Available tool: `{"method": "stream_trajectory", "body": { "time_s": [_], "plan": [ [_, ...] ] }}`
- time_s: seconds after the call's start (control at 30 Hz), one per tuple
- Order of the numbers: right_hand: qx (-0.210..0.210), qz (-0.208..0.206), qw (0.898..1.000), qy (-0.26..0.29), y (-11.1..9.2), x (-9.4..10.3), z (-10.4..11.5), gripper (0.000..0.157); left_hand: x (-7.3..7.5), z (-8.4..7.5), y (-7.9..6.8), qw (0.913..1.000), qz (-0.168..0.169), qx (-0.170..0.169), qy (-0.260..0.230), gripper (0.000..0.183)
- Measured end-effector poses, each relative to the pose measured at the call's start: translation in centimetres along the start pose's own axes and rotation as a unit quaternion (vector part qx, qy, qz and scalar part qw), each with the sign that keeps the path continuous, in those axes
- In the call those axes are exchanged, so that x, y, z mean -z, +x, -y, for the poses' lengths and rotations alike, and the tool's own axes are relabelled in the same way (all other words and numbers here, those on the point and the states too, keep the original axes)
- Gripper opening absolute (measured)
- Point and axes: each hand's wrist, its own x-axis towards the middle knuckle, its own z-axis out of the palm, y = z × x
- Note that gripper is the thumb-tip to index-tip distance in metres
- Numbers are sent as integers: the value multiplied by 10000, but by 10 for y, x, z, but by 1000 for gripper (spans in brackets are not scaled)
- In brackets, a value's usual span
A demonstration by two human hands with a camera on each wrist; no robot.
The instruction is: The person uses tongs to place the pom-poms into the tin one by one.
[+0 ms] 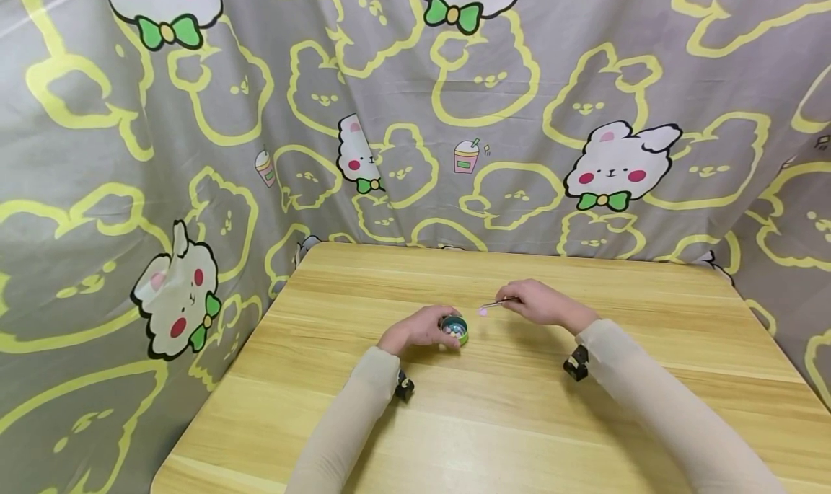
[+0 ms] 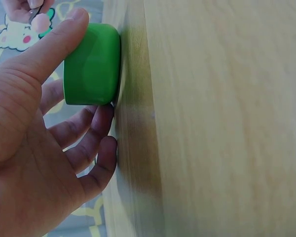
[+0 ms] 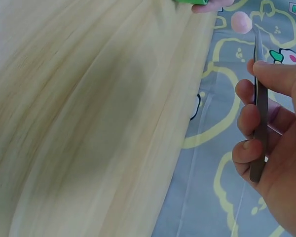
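My left hand (image 1: 425, 327) grips a small round green tin (image 1: 463, 339) by its side, the thumb on the near side and the fingers curled behind it. The tin stands upright on the table, and several small pale beads (image 1: 454, 331) lie inside it. My right hand (image 1: 534, 303) pinches a pair of metal tweezers (image 3: 260, 111) between thumb and fingers. At the tweezers' tips is a small pink ball (image 3: 241, 22), held above the table just right of the tin. In the left wrist view the green tin (image 2: 92, 64) hides part of the fingers.
Both hands work over a wooden table (image 1: 493, 422) with its far edge close to a grey curtain (image 1: 415, 191) patterned with yellow outlines and white rabbits. A small black device (image 1: 576, 364) sits at the right wrist, and another black device (image 1: 405, 386) at the left.
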Motion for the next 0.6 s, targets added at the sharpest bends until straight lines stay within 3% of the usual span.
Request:
{"method": "stream_trajectory", "body": {
  "time_s": [0.6],
  "plan": [
    [303,119,9995,23,19,-9,23,12,1,2,2,9998,-13,-149,104,49]
  ]
}}
